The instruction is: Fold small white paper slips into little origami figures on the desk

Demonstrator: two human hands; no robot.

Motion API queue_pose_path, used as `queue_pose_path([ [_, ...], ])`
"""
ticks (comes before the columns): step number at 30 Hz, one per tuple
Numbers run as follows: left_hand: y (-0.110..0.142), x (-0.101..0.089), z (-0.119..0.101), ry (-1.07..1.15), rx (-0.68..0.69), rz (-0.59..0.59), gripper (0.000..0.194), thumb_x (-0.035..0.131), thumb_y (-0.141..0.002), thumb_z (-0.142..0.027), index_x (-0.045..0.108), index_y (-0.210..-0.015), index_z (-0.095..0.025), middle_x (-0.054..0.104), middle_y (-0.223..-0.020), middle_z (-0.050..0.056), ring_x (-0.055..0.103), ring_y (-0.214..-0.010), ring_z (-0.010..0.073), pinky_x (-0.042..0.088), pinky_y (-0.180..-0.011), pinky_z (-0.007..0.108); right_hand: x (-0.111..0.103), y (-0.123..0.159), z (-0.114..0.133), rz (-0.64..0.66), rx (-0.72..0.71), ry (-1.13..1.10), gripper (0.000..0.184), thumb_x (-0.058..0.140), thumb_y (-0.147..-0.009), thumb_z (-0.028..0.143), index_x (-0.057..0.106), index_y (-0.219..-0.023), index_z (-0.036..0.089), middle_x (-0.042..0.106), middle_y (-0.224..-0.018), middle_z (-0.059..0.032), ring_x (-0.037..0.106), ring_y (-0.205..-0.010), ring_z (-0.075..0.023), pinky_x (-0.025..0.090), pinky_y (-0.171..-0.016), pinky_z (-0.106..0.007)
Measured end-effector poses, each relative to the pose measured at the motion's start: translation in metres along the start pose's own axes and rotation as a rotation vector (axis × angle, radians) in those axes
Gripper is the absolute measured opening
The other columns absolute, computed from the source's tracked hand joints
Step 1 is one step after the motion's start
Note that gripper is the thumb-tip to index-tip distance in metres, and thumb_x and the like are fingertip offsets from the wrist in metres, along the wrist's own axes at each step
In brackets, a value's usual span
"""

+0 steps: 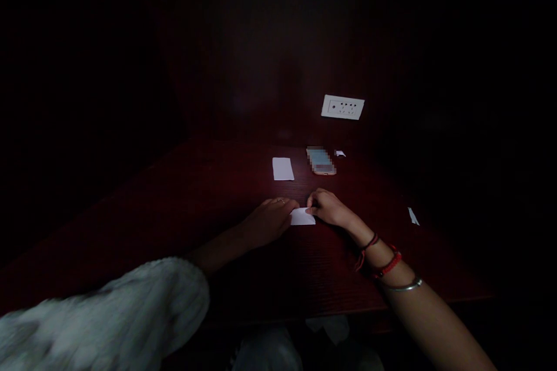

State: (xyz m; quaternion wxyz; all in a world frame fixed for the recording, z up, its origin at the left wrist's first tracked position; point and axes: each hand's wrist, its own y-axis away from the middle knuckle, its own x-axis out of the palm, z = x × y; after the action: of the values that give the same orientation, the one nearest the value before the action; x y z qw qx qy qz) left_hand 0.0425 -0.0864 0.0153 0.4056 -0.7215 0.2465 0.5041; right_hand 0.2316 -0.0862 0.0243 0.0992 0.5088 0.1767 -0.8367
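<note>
A small white piece of paper (303, 218) lies on the dark red table between my two hands. My left hand (272, 217) rests at its left edge, fingers closed together with the fingertips on the paper; a ring shows on one finger. At the upper right corner, my right hand (329, 207) pinches the paper between thumb and curled fingers. Just beyond my hands lies another white sheet of paper (282, 168), flat on the table.
A phone (321, 161) with a blurred screen lies beyond my right hand, with a paper scrap (340, 153) beside it. Another thin scrap (413, 216) is at the right. A white socket panel (343, 107) is on the back wall. The table's front edge (300, 317) is near me.
</note>
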Motion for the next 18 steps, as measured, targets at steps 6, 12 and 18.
queue_pose_path([
  [6, -0.004, -0.002, 0.004, 0.137, -0.106, -0.194, 0.012, 0.039, -0.080, -0.022, 0.049, -0.084, -0.018, 0.048, -0.091, 0.001, 0.045, -0.085, 0.0141, 0.036, -0.077, 0.029, -0.007, 0.005, 0.012, -0.109, -0.115, -0.095, 0.003, 0.054, -0.069, 0.015, 0.054, -0.066, 0.014, 0.049, -0.070, -0.0010, 0.045, -0.065, -0.0094, 0.034, -0.061, -0.021],
  [12, -0.006, -0.006, 0.003, 0.122, -0.086, -0.321, 0.011, 0.041, -0.079, -0.021, 0.052, -0.080, -0.019, 0.047, -0.094, 0.002, 0.044, -0.089, 0.0147, 0.036, -0.079, 0.029, -0.013, 0.009, 0.024, -0.219, -0.223, -0.133, 0.003, 0.051, -0.070, 0.013, 0.053, -0.070, 0.015, 0.048, -0.073, -0.0008, 0.045, -0.069, -0.0101, 0.034, -0.064, -0.022],
  [18, -0.005, -0.010, -0.001, 0.104, -0.057, -0.308, 0.011, 0.042, -0.077, -0.018, 0.053, -0.080, -0.018, 0.047, -0.096, 0.002, 0.044, -0.090, 0.0150, 0.036, -0.079, 0.030, -0.011, 0.010, 0.032, -0.215, -0.295, -0.135, 0.007, 0.048, -0.071, 0.011, 0.053, -0.069, 0.015, 0.047, -0.073, -0.0007, 0.044, -0.069, -0.0096, 0.034, -0.064, -0.021],
])
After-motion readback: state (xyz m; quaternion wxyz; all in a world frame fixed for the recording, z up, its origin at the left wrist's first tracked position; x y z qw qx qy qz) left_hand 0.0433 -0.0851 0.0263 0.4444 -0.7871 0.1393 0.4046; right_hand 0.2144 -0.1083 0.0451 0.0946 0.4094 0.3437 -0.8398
